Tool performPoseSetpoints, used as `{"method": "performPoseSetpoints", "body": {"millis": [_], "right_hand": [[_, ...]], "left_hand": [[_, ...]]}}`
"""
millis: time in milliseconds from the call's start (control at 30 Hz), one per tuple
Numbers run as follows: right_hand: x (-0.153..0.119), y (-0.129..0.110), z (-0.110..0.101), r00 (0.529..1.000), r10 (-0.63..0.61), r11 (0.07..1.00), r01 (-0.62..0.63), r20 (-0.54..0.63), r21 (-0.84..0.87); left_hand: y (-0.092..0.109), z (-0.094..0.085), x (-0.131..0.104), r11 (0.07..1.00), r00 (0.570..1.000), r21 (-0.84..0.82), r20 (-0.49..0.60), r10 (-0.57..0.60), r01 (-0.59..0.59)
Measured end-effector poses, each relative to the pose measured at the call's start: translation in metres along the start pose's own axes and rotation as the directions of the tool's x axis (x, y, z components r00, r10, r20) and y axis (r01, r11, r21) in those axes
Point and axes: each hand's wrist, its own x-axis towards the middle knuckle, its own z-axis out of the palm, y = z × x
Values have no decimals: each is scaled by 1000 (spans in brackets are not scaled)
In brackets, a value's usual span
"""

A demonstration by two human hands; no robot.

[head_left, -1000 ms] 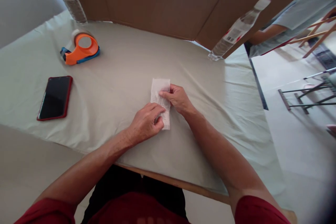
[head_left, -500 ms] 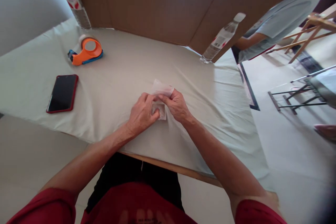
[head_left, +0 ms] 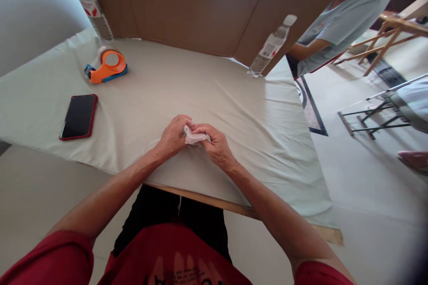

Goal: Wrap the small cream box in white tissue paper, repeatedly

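A small, crumpled, whitish translucent piece [head_left: 195, 136], thin like film or tissue, is between my two hands, above the cloth near the table's front edge. My right hand [head_left: 216, 144] pinches it from the right, with fingers and thumb around its end. From the left, my left hand [head_left: 174, 137] closes on its other end; the fingertips are partly hidden behind the piece. The fingers of both hands nearly meet at its upper side.
On the pale cloth-covered table [head_left: 160, 84] lie a red-edged phone [head_left: 79, 116] and an orange tape dispenser [head_left: 109, 67]. Bottles [head_left: 92, 6] [head_left: 271, 46] stand against a brown cardboard panel [head_left: 187, 4]. Beyond it, a person in a light shirt [head_left: 341, 26] sits at the right.
My hands have drawn together and shifted slightly left. The whitish piece, spread upward before, is now bunched between them. The small clear square below my hands no longer shows separately.
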Motion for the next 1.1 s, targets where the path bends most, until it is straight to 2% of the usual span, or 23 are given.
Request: {"method": "performPoseSetpoints", "body": {"millis": [133, 267, 367, 467, 533, 600, 667, 767, 800, 867, 967, 1100], "right_hand": [[-10, 6, -3, 995, -91, 992, 94, 35, -79], [-15, 15, -7, 960, -232, 953, 257, 159, -159], [-10, 22, -8, 950, -252, 939, 286, 184, -190], [3, 27, -12, 980, -156, 977, 172, 127, -125], [16, 27, -15, 993, 6, 1000, -9, 121, 20], [28, 27, -18, 970, 198, 959, -221, 138, 179], [37, 25, -19, 932, 333, 894, -360, 144, 266], [43, 24, -17, 921, 384, 909, -390, 65, 147], [43, 25, -17, 928, 373, 925, -374, 22, 66], [43, 29, -17, 938, 343, 936, -346, -56, -61], [43, 37, -18, 931, 345, 930, -356, -116, -92], [42, 40, -22, 921, 382, 921, -386, -76, -49]], "left_hand": [[-4, -14, -3, 996, 989, -15, 118, 88, -87], [-13, -29, -13, 973, 941, -38, 247, 230, -228], [-14, -31, -15, 969, 934, -35, 261, 245, -245], [-9, -29, -4, 990, 962, -51, 238, 137, -128], [-4, -30, 9, 998, 966, -67, 257, 9, 9], [1, -32, 21, 988, 943, -49, 309, -124, 146], [3, -32, 31, 977, 924, 32, 318, -212, 213], [1, -26, 36, 961, 932, 101, 237, -274, 257], [-1, -22, 36, 958, 932, 48, 221, -287, 283], [-4, -15, 34, 924, 923, -167, 242, -300, 344], [-7, -5, 30, 794, 903, -452, 331, -274, 407], [-6, 0, 29, 723, 884, -523, 371, -283, 451]]}}
